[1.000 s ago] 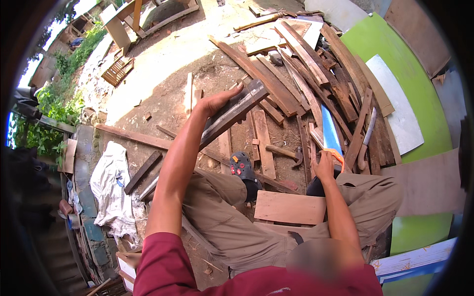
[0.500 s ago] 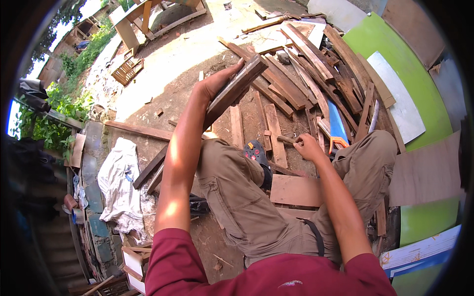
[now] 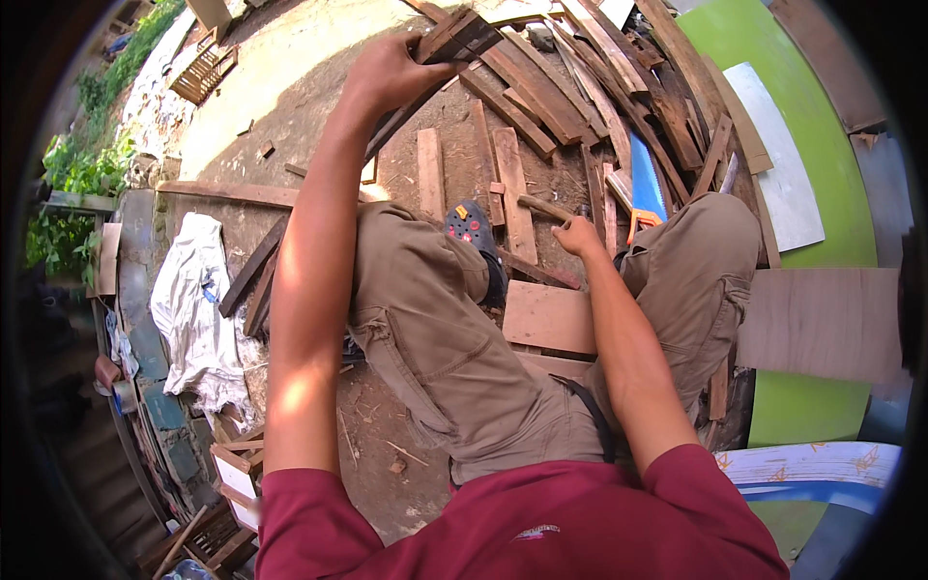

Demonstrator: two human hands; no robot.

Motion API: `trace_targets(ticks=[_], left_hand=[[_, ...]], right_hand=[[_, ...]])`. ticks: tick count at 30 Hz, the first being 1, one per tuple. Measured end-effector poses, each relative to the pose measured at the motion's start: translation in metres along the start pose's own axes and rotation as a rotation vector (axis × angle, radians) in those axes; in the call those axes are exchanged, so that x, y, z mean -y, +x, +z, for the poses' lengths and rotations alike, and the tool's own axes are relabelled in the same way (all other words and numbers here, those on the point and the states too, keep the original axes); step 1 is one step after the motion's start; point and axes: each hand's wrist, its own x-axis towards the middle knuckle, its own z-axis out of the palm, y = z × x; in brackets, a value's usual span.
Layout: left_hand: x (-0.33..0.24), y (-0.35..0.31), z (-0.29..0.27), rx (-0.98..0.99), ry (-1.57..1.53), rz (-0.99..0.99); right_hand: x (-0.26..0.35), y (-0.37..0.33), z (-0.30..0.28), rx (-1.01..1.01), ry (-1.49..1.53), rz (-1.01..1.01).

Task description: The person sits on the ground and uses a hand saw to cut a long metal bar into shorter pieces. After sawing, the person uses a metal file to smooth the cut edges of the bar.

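Observation:
High at the far side, my left hand [image 3: 391, 72] is closed round a dark piece of wood [image 3: 454, 39], thick and squared, which slants up to the right. Its lower part runs down behind my forearm. Over the ground between my knees, my right hand [image 3: 577, 235] grips a short wooden-handled tool [image 3: 541, 205]. The handle sticks out to the left, and a small dark part shows beside the fingers; I cannot make out its kind. Just right of that hand lies a handsaw [image 3: 645, 184] with a blue blade and an orange handle.
A heap of planks and timber offcuts [image 3: 541, 97] spreads ahead and to the right. Green and white sheets [image 3: 841, 184] line the right side. A flat board [image 3: 549, 316] lies between my legs, a white cloth [image 3: 193, 300] at left, and a slatted wooden piece [image 3: 205, 72] farther off.
My left hand has moved up and farther away with the piece of wood, turning it so that more of its end shows. The right hand still holds the tool; the whole view has shifted.

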Motion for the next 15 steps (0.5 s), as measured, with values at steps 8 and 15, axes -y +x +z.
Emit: trace_targets(ticks=[8, 15], left_hand=[[-0.025, -0.019, -0.028, -0.442, 0.013, -0.082], [-0.029, -0.057, -0.077, -0.603, 0.047, 0.081]], right_hand=[[0.012, 0.048, -0.003, 0.037, -0.001, -0.020], [0.077, 0.093, -0.007, 0.004, 0.263, -0.193]])
